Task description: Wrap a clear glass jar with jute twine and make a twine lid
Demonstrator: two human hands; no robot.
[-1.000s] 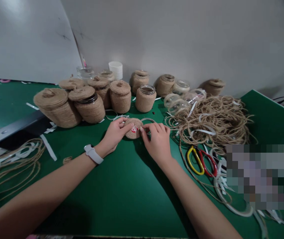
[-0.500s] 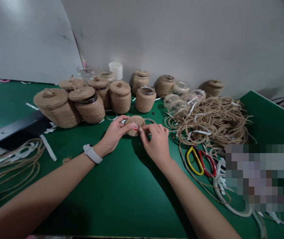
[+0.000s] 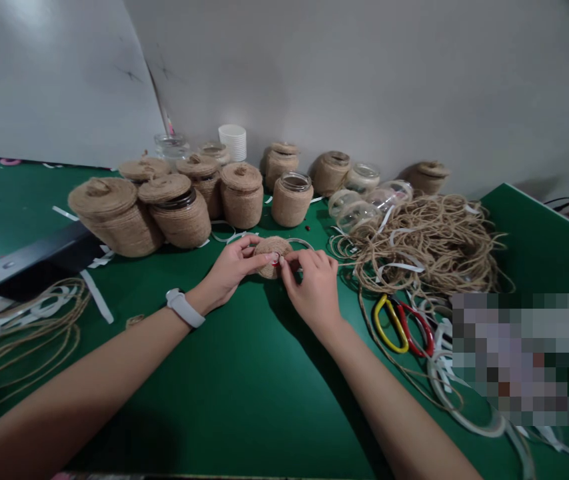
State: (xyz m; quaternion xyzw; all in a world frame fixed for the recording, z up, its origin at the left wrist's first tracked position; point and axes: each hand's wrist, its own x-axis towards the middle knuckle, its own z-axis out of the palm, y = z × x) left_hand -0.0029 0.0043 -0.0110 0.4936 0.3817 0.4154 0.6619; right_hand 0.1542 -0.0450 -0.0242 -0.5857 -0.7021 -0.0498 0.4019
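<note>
A round jar lid (image 3: 267,247) covered in coiled jute twine is tilted up in front of me, with a small red and white patch near its centre. My left hand (image 3: 229,270) is closed on the lid's left side, its thumb across the face. My right hand (image 3: 314,280) pinches jute twine (image 3: 348,265) against the lid's right part; the strand runs off to the right towards a tangled twine pile (image 3: 429,240). The fingertips hide part of the lid and the exact spot where the twine meets it.
Several twine-wrapped jars (image 3: 242,197) stand at the back, with a stack of white cups (image 3: 233,142) and clear glass jars (image 3: 357,217). Scissors (image 3: 391,323) with yellow and red handles lie at right. A dark box-like device (image 3: 39,263), loose twine and white strips (image 3: 97,295) are at left.
The lid has shifted slightly and turned a little in my hands. Both hands keep nearly the same place and grip.
</note>
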